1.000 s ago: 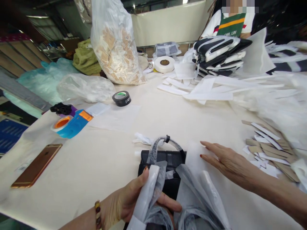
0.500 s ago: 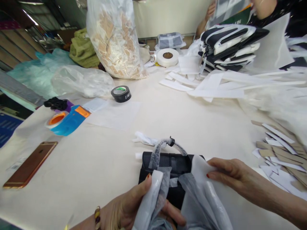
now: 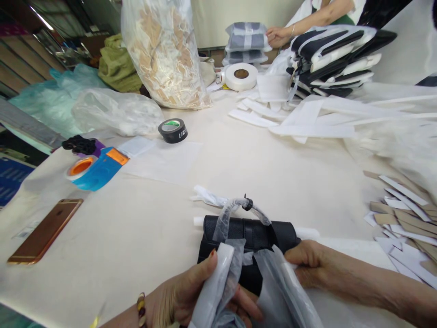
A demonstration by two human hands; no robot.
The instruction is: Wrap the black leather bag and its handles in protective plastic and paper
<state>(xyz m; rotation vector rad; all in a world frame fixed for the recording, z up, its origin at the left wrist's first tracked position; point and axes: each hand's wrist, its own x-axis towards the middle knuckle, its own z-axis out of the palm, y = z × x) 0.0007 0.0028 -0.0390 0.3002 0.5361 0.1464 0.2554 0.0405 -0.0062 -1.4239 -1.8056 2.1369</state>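
A black handbag [image 3: 251, 230] lies at the front of the table, its arched handle [image 3: 235, 204] wrapped in clear film with a black tie on it. My left hand [image 3: 194, 284] is closed around a folded white strip of wrapping [image 3: 218, 278] in front of the bag, thumb on top and fingers beneath. On the other side, my right hand [image 3: 312, 262] pinches the upper edge of a translucent white wrapping [image 3: 290, 282]. Between the hands, the two wrapped sides stand apart over the bag's front. What lies inside the wrapping is hidden.
Left on the table are a phone [image 3: 46, 231], a blue tape dispenser [image 3: 100, 169] and a black tape roll [image 3: 173, 130]. Card strips [image 3: 403, 218] lie at right. Behind stand stacked dark bags [image 3: 341, 59], a big scrap bag [image 3: 167, 59] and a co-worker's hand [image 3: 280, 36] at wrapped packages [image 3: 247, 38].
My right hand has moved lower along the wrapping, drawing its upper edge down and showing more of the handbag's right end. My left hand stays put. The co-worker's hand now touches a taller package stack.
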